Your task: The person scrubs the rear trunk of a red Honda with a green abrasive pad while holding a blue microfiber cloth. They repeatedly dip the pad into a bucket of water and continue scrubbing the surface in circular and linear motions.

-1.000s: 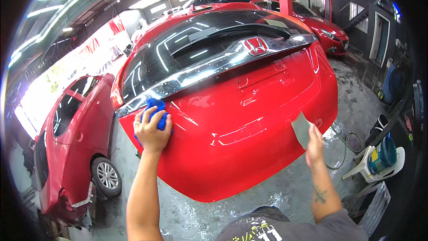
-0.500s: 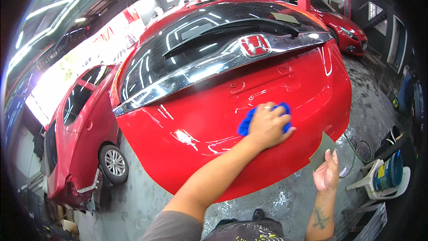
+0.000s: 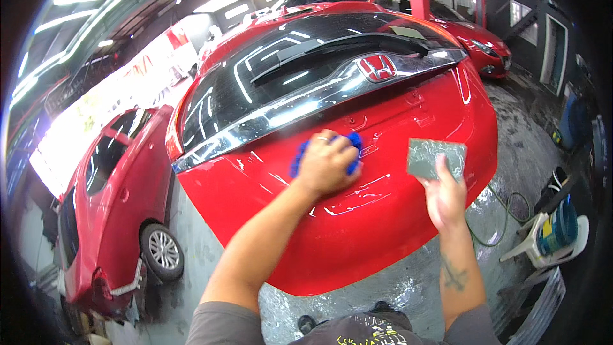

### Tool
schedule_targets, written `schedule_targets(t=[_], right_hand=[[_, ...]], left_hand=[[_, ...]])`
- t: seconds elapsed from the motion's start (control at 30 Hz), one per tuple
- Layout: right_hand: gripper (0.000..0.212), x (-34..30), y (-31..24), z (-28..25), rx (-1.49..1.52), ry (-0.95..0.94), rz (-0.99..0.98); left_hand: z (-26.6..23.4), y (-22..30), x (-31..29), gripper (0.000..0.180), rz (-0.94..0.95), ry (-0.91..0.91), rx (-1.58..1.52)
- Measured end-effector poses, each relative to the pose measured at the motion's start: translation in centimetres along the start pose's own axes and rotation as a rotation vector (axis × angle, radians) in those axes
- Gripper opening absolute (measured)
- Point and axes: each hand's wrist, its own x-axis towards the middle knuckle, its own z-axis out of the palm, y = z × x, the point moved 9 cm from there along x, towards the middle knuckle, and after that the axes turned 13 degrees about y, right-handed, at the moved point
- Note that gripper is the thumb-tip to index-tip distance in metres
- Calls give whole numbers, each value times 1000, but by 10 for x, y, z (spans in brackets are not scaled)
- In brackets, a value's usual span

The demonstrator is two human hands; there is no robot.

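My left hand (image 3: 329,163) is closed round a bunched blue cloth (image 3: 298,158) and presses it on the red tailgate (image 3: 319,243) of a car, below the chrome strip (image 3: 281,115). White light reflections and wet-looking streaks show on the paint around it. In my right hand (image 3: 446,195), a grey-green sheet of sandpaper (image 3: 421,157) is pinched with the thumb across its face. It is held over the right part of the tailgate; whether it touches the paint I cannot tell. Above the strip are the rear window and a wiper (image 3: 338,48).
A similar sheet (image 3: 407,32) lies on the rear window. To the left stands another red car (image 3: 115,185) with a damaged rear corner. At the right, a bucket (image 3: 557,230) sits on a white plastic chair (image 3: 578,236), near a green hose (image 3: 507,217) on the wet floor.
My left hand has slid leftward across the tailgate with the cloth. My right hand has risen from beside the panel's lower right edge, bringing the sandpaper over the panel.
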Motion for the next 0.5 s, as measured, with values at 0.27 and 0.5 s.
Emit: schedule_targets(t=[0.27, 0.5], right_hand=[[58, -14, 109, 171, -1259, -182, -1109], [61, -57, 162, 202, -1543, -32, -1041]], left_hand=[[-106, -80, -29, 24, 248, -303, 9], [-166, -174, 24, 25, 230, 43, -13]])
